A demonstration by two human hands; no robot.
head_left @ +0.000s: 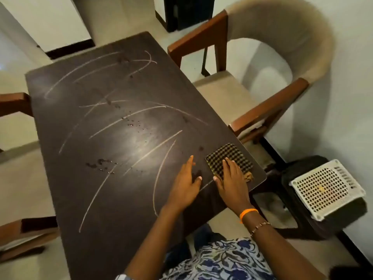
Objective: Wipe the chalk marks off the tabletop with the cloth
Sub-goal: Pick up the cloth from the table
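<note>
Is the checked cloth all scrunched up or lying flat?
Flat. The cloth lies as a neat folded square on the table, the right hand pressing it.

One dark worktop [66, 190] fills the middle of the scene. On it lies one checked cloth [228, 156], at the near right corner. Two hands are over the worktop: the left hand [185, 184] and the right hand [232, 182]. The right wrist wears two bands, one orange [247, 213] and one beaded bracelet [260, 226]. Chalk marks [125, 122] cross the surface as roughly a dozen long curved strokes; an exact count is hard where they overlap. One padded chair [282, 47] stands far right, and parts of two more chairs [14, 102] show at the left edge. One perforated white panel [327, 186] sits near right.
</note>
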